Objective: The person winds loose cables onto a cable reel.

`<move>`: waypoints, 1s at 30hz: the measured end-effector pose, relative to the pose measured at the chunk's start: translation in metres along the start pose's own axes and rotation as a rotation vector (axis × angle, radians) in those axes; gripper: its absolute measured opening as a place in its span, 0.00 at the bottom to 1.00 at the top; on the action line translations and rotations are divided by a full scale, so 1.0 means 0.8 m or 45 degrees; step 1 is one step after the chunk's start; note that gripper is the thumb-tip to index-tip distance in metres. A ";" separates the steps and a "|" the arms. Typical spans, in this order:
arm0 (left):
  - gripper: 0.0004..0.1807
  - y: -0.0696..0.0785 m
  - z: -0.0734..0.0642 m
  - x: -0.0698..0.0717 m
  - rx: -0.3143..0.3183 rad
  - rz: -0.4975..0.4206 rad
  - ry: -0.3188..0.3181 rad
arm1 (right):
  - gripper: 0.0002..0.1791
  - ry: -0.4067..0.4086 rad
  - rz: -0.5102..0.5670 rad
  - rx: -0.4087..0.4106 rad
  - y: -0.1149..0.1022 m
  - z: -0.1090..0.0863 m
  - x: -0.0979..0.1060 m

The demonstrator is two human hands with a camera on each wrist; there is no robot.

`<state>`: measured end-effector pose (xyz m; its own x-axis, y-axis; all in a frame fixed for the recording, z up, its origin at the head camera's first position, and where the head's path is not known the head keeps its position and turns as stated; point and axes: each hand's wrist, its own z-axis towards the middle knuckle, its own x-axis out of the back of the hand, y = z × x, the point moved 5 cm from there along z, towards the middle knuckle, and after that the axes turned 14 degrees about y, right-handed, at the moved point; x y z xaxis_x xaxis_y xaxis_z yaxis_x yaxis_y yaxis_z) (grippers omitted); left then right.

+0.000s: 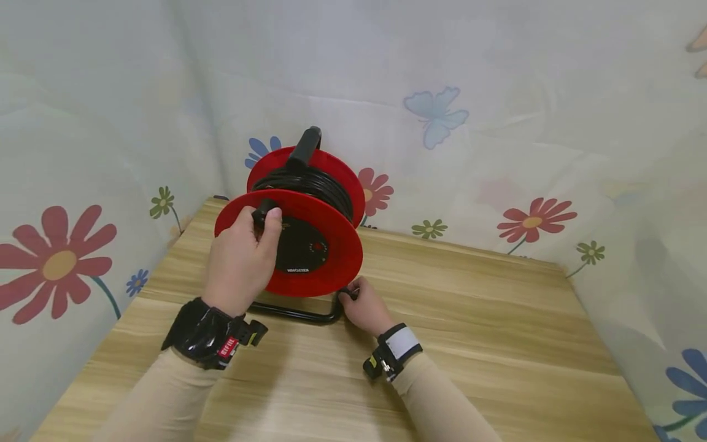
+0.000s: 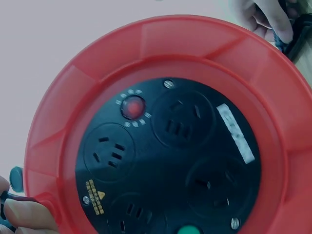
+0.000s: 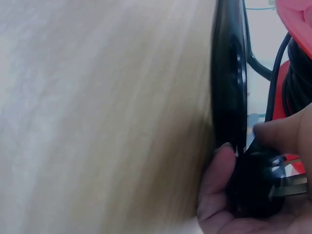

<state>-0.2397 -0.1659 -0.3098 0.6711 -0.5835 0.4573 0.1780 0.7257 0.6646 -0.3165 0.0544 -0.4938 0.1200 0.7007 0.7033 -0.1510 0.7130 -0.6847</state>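
Observation:
A red cable reel [image 1: 345,252] stands on a black tube frame [image 1: 298,315], with black cable [image 1: 323,184] wound between its two discs. My left hand [image 1: 239,264] grips the black knob [image 1: 265,209] on the near disc. In the left wrist view, that disc's black panel [image 2: 161,165] carries several sockets, a red button [image 2: 133,107] and a partly cut-off green one. At the frame's lower right corner, my right hand [image 1: 369,308] holds a black plug [image 3: 256,183], its metal prongs showing in the right wrist view. The plug is right beside the frame tube.
The reel rests near the back left of a wood-grain table [image 1: 469,325]. A black carrying handle [image 1: 305,148] rises above it. Close behind hangs a pale curtain [image 1: 342,67] printed with flowers and a butterfly, which also runs along both sides.

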 end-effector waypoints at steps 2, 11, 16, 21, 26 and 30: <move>0.25 0.009 -0.002 -0.006 -0.036 0.012 -0.001 | 0.12 0.038 -0.012 -0.013 0.004 -0.001 0.001; 0.25 0.031 -0.007 -0.024 -0.116 0.029 -0.019 | 0.19 0.155 0.004 -0.093 0.017 -0.008 -0.001; 0.25 0.039 -0.008 -0.033 -0.152 0.027 -0.046 | 0.20 0.157 -0.024 -0.095 0.021 -0.009 0.001; 0.24 0.048 -0.013 -0.037 -0.183 0.040 -0.049 | 0.20 0.050 -0.043 -0.123 0.022 -0.006 0.001; 0.22 0.056 -0.025 -0.045 -0.237 0.079 -0.067 | 0.18 -0.041 -0.047 -0.181 0.016 -0.002 0.000; 0.22 0.061 -0.036 -0.055 -0.242 0.110 -0.105 | 0.17 -0.068 -0.018 -0.215 0.008 -0.002 -0.003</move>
<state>-0.2400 -0.0941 -0.3146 0.6302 -0.5383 0.5596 0.2601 0.8254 0.5011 -0.3159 0.0575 -0.4998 0.0682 0.6915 0.7192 0.0179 0.7199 -0.6939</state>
